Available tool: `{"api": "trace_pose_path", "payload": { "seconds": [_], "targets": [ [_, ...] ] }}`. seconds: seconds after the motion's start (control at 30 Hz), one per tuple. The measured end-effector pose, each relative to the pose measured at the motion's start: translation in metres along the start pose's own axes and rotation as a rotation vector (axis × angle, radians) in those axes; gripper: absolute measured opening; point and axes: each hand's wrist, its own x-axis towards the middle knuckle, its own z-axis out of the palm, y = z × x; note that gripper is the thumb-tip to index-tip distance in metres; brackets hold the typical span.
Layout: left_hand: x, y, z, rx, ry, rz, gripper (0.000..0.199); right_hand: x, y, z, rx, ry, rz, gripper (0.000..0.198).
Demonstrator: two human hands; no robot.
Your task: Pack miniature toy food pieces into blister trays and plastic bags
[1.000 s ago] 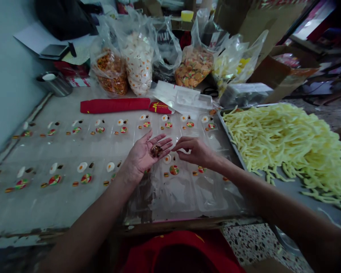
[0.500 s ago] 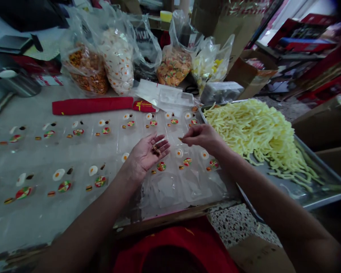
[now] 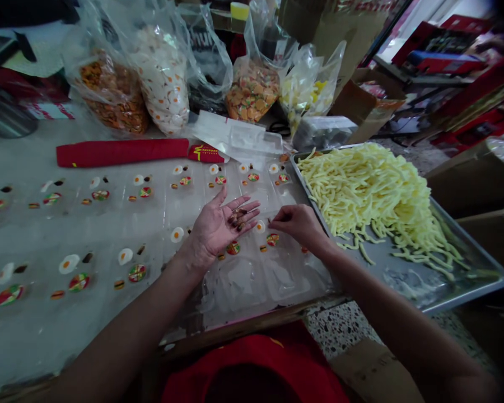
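My left hand (image 3: 214,226) is palm up with its fingers stretched out, holding several small brown pieces (image 3: 237,219) on the fingers. To its right, my right hand (image 3: 298,224) is closed in a pinch, with a small dark brown piece just showing at its fingertips. Under these fingertips is a clear plastic tray (image 3: 283,274) with a fried-egg piece (image 3: 260,226), a round red-and-green piece (image 3: 273,239) and a tiny burger piece (image 3: 263,248). More trays with like pieces stand in rows; many also hold a dark brown piece (image 3: 87,258).
A metal tray (image 3: 483,274) heaped with pale yellow strips (image 3: 373,190) stands at the right. Behind are a red cloth roll (image 3: 121,152), clear plastic boxes (image 3: 252,140) and bags of egg pieces (image 3: 163,84), orange pieces (image 3: 113,101) and mixed pieces (image 3: 252,92). The table's front edge (image 3: 252,322) is close to me.
My right hand has moved toward me, from the farther tray row to the nearer one. My left hand stays palm up with the brown pieces. The view has shifted, so the table appears farther left.
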Motion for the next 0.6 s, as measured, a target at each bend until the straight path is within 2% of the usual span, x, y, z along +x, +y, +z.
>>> {"api": "trace_pose_path", "payload": {
  "seconds": [0.1, 0.23, 0.3, 0.37, 0.43, 0.53, 0.6],
  "targets": [
    [-0.003, -0.001, -0.001, 0.022, 0.032, -0.024, 0.063, -0.003, -0.017, -0.003, 0.049, 0.061, -0.055, 0.022],
    [-0.002, -0.007, 0.011, 0.026, -0.035, -0.079, 0.066, -0.004, -0.048, 0.000, 0.065, 0.008, -0.363, 0.018],
    [0.002, -0.010, 0.024, 0.019, -0.085, -0.084, 0.066, 0.002, -0.055, -0.005, 0.049, -0.014, -0.421, 0.019],
    [0.007, -0.012, 0.037, 0.021, -0.095, -0.082, 0.062, 0.008, -0.050, -0.020, 0.124, 0.012, -0.323, 0.017],
    [0.012, -0.013, 0.046, 0.030, -0.058, -0.075, 0.057, 0.010, -0.034, -0.042, 0.219, 0.063, -0.148, 0.017],
    [0.019, -0.013, 0.045, 0.045, 0.034, -0.064, 0.048, -0.001, 0.001, -0.072, 0.187, 0.107, 0.082, 0.018],
    [0.023, -0.015, 0.040, 0.057, 0.077, -0.065, 0.045, -0.014, 0.022, -0.080, 0.137, 0.090, 0.177, 0.016]
  ]
}}
